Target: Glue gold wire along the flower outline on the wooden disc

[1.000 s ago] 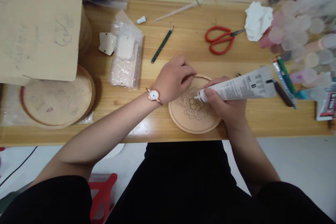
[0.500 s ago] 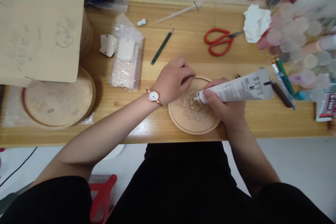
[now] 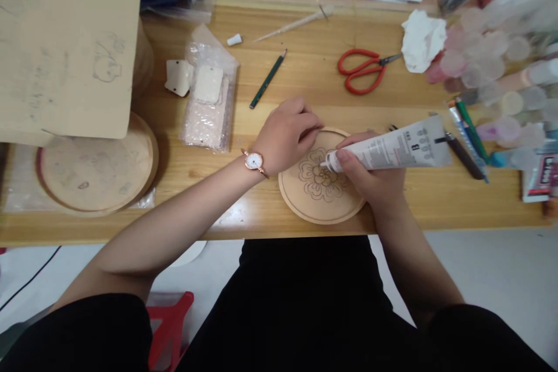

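Observation:
A round wooden plate (image 3: pixel 300 207) with a raised rim lies near the table's front edge, a flower outline (image 3: pixel 320 175) drawn on its face. My left hand (image 3: pixel 288 135), a watch on its wrist, has curled fingers pressed at the plate's far left rim; the fingertips are partly hidden. Wrapped in my right hand (image 3: pixel 383 186) is a white glue tube (image 3: pixel 399 146), tilted with its nozzle pointing left and down. The nozzle tip is at the middle of the flower; whether it touches the wood I cannot tell.
Beyond my hands lie a green pencil (image 3: pixel 268 79), red-handled scissors (image 3: pixel 362 71), a crumpled tissue (image 3: pixel 422 40) and a small white cap (image 3: pixel 234 39). Pens and several small bottles (image 3: pixel 510 103) crowd the right. Another wooden plate (image 3: pixel 96 177) sits left, under a large card (image 3: pixel 65 58).
Both hands, the plate and the tube hold nearly the same places. The whole view has shifted very slightly; nothing was taken up or let go.

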`<action>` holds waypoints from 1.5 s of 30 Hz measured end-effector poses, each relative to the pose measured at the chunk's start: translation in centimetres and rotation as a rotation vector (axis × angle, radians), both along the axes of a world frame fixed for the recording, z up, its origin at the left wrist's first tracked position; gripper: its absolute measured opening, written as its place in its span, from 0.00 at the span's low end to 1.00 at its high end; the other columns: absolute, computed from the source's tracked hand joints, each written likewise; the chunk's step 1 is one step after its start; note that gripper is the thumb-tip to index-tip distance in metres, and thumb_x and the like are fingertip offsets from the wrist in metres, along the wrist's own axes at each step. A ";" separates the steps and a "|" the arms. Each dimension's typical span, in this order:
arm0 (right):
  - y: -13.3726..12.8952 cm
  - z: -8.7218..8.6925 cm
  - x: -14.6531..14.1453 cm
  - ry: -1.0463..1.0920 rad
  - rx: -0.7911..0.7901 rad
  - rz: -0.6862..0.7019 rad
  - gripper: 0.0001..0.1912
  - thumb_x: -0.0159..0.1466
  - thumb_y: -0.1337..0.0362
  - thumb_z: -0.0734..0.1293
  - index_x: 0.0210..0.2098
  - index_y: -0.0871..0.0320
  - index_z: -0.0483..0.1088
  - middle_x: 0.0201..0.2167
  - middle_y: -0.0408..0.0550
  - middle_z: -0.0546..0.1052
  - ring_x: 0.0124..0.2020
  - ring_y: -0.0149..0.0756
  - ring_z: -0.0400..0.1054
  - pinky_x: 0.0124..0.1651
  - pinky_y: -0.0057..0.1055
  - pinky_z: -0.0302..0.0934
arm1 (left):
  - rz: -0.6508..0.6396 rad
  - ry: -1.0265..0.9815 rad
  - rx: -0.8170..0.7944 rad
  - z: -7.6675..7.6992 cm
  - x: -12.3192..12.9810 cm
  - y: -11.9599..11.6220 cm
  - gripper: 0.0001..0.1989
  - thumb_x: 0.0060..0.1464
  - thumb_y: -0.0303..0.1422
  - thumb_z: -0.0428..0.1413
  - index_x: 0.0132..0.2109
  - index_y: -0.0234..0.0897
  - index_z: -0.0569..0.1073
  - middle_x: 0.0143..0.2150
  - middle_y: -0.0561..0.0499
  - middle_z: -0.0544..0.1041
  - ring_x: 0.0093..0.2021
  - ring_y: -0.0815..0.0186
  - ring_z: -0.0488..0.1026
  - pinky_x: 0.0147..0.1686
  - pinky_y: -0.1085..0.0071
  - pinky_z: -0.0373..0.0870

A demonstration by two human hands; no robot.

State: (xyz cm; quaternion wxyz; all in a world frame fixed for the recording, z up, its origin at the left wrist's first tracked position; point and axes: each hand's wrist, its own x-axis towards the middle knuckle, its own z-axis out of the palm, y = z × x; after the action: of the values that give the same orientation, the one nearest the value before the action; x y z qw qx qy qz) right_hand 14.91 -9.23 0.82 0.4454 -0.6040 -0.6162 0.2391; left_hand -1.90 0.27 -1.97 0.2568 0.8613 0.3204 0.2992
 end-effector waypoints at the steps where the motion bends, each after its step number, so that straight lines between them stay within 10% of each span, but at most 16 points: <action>1: 0.0 0.0 0.0 0.004 0.001 0.002 0.07 0.61 0.57 0.69 0.32 0.53 0.71 0.25 0.41 0.75 0.27 0.34 0.71 0.31 0.34 0.69 | 0.000 -0.004 0.003 0.0 0.0 0.0 0.10 0.57 0.27 0.52 0.39 0.35 0.79 0.38 0.48 0.74 0.40 0.62 0.71 0.42 0.64 0.69; 31: 0.1 0.0 0.3 -0.032 -0.005 -0.030 0.06 0.61 0.56 0.69 0.31 0.50 0.71 0.29 0.43 0.76 0.32 0.37 0.72 0.42 0.38 0.70 | -0.005 -0.012 -0.006 0.1 -0.1 0.0 0.11 0.58 0.27 0.51 0.40 0.36 0.79 0.37 0.48 0.74 0.39 0.63 0.70 0.41 0.65 0.70; 45: 0.9 0.8 0.0 0.235 -0.122 -0.012 0.10 0.57 0.53 0.68 0.28 0.53 0.70 0.23 0.44 0.76 0.24 0.39 0.73 0.29 0.35 0.72 | -0.005 0.012 -0.031 1.6 -0.1 -0.5 0.08 0.61 0.29 0.52 0.41 0.37 0.77 0.37 0.46 0.75 0.41 0.62 0.73 0.43 0.64 0.73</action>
State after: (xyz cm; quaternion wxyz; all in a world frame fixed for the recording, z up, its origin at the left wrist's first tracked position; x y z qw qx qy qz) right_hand 14.93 -8.37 1.66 0.4783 -0.6016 -0.5404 0.3424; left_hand -2.00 -0.21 -0.34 0.2688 0.8600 0.3242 0.2882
